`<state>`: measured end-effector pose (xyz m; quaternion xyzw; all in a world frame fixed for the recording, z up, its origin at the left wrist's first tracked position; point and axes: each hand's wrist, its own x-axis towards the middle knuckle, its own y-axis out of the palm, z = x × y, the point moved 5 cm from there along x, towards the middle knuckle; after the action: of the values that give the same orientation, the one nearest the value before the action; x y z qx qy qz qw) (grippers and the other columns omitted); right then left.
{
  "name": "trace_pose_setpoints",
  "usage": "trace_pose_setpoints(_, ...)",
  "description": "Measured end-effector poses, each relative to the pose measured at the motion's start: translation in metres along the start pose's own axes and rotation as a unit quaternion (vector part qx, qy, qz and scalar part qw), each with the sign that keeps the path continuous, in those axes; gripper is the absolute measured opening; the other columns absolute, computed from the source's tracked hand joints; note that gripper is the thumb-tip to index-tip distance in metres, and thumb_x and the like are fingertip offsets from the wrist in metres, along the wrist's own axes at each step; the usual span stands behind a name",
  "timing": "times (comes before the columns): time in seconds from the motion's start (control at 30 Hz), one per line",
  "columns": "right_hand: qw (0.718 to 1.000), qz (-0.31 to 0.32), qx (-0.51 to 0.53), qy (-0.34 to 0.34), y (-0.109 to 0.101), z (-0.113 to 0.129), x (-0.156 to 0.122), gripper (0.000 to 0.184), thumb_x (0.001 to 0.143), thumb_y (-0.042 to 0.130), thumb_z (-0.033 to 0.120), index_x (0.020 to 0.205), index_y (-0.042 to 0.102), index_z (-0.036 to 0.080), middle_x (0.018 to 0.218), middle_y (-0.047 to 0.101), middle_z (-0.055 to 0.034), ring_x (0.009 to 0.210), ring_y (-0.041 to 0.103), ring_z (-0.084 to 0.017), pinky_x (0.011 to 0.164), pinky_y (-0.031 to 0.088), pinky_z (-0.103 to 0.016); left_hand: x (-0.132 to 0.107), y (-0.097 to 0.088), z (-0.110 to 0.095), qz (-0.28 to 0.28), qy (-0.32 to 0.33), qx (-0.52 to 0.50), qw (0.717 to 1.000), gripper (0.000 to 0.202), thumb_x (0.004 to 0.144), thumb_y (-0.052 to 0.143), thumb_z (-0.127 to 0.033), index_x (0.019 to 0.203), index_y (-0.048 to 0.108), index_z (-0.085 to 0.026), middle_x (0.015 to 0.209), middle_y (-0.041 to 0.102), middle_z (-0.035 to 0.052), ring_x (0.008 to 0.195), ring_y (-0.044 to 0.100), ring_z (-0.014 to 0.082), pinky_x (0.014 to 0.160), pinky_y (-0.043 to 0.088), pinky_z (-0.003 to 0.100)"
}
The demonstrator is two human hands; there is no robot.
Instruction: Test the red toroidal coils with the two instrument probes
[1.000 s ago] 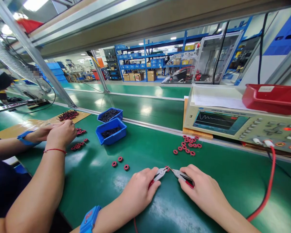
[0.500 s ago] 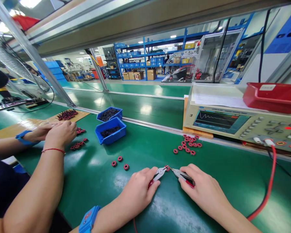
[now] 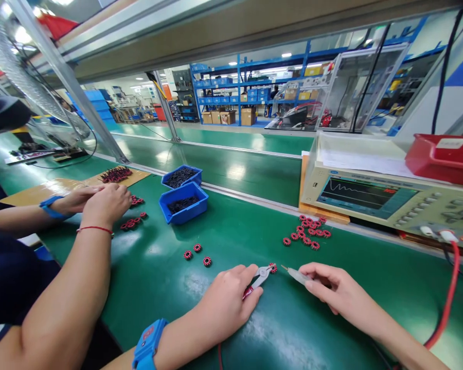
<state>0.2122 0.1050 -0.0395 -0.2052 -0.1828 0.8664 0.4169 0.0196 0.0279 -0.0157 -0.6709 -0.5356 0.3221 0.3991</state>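
My left hand (image 3: 231,294) is closed around a grey, plier-shaped test clip (image 3: 261,277) with red on its handle. The jaws of this clip meet the left side of a small red wound stator core (image 3: 273,267) on the green bench. My right hand (image 3: 332,288) pinches a second grey test clip (image 3: 298,276), its thin tip pointing left, a short gap away from the core. My right fingers partly hide that clip's handles. Three similar cores (image 3: 197,247) lie to the left, and a cluster of several more (image 3: 307,232) lies behind my hands.
A tester (image 3: 370,192) with a lit waveform screen stands at the right, a red tray (image 3: 443,156) on top and a thick red cable (image 3: 449,303) trailing down. Two blue bins (image 3: 185,213) hold dark parts. A co-worker's hands (image 3: 106,203) are at the left, near more cores.
My right hand has drawn its clip back to the right, off the stator core, and its grip has turned. The left clip stays at the core. The whole view has shifted slightly.
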Motion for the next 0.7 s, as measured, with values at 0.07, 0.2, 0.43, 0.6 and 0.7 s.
trace_pose_setpoints(0.07, 1.0, 0.01, -0.012, -0.008, 0.0015, 0.0007, 0.0, 0.03, 0.083, 0.046, 0.045, 0.093, 0.06, 0.02, 0.071, 0.051, 0.0008, 0.053, 0.041, -0.008, 0.042, 0.034, -0.018, -0.0001, 0.0, -0.0006, -0.004, 0.004, 0.001, 1.0, 0.023, 0.088, 0.041, -0.029, 0.107, 0.051, -0.021, 0.085, 0.058, 0.0036, 0.074, 0.054, 0.0181, 0.066, 0.041, 0.029)
trace_pose_setpoints(0.2, 0.999, -0.001, -0.028, -0.024, 0.0026, -0.0004, 0.0012, 0.03, 0.08, 0.05, 0.046, 0.091, 0.062, 0.021, 0.075, 0.057, -0.0006, 0.065, 0.05, -0.013, 0.055, 0.041, -0.021, 0.0003, -0.001, -0.0021, -0.008, 0.0, 0.004, 1.0, 0.019, 0.088, 0.042, -0.028, 0.103, 0.052, -0.021, 0.082, 0.057, 0.0026, 0.071, 0.053, 0.0171, 0.062, 0.04, 0.027)
trace_pose_setpoints(0.43, 0.999, 0.006, -0.045, -0.026, 0.0029, -0.0025, 0.0018, 0.032, 0.081, 0.049, 0.048, 0.092, 0.062, 0.022, 0.077, 0.059, -0.0009, 0.07, 0.051, -0.015, 0.064, 0.042, -0.024, 0.0014, -0.0032, -0.0045, -0.007, 0.005, 0.002, 1.0, 0.017, 0.087, 0.042, -0.026, 0.1, 0.052, -0.02, 0.079, 0.056, 0.0016, 0.068, 0.051, 0.0161, 0.061, 0.038, 0.026)
trace_pose_setpoints(0.6, 0.999, 0.002, -0.036, -0.025, 0.0027, -0.0035, 0.002, 0.031, 0.081, 0.05, 0.047, 0.093, 0.063, 0.022, 0.077, 0.059, -0.0013, 0.068, 0.051, -0.014, 0.06, 0.043, -0.023, 0.0007, -0.0016, -0.0034, -0.007, 0.004, 0.004, 1.0, 0.016, 0.087, 0.042, -0.026, 0.098, 0.052, -0.02, 0.079, 0.055, 0.0017, 0.067, 0.051, 0.0159, 0.06, 0.038, 0.026)
trace_pose_setpoints(0.7, 1.0, -0.02, -0.012, -0.008, 0.0024, -0.0043, 0.005, 0.034, 0.081, 0.05, 0.047, 0.098, 0.063, 0.022, 0.07, 0.057, -0.0005, 0.054, 0.046, -0.01, 0.044, 0.037, -0.019, 0.0005, -0.0011, -0.003, -0.006, 0.003, 0.006, 1.0, 0.018, 0.087, 0.042, -0.027, 0.1, 0.053, -0.02, 0.079, 0.056, 0.0022, 0.068, 0.052, 0.0162, 0.061, 0.038, 0.026)
